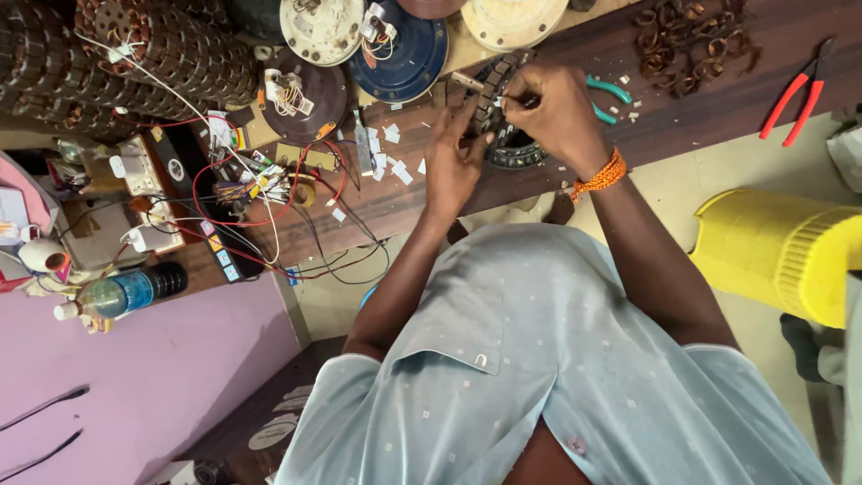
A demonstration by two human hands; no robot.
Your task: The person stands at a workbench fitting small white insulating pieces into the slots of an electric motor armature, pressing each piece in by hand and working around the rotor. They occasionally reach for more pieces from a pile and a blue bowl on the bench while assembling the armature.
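Working over a round, dark slotted motor core [510, 135] lying on the brown worktop [682, 85], we are keeping both hands on it. Our left hand [453, 162] is resting against the core's near-left rim, fingers curled onto the slotted ring and pressing it down. Our right hand [552, 108] is sitting on top of the core, fingers pinched together around something small and pale at the ring's upper edge; we cannot tell exactly what the pinched piece is. An orange thread band [600, 177] is circling the right wrist, just right of the core.

Teal-handled pliers [609, 97] are lying just right of the core, partly hidden by the right hand. Red-handled pliers [794, 101] are lying well right of the core. Coils of copper wire scrap [687, 40] are sitting beyond the core to its right. Small white paper scraps [391, 153] are scattering across the worktop just left of the core. Red, black and white wires [260, 202] are tangling farther left, and a blue-labelled bottle [126, 292] is lying well to the core's left. A yellow plastic tub [772, 256] is standing below and right of the core, off the worktop.
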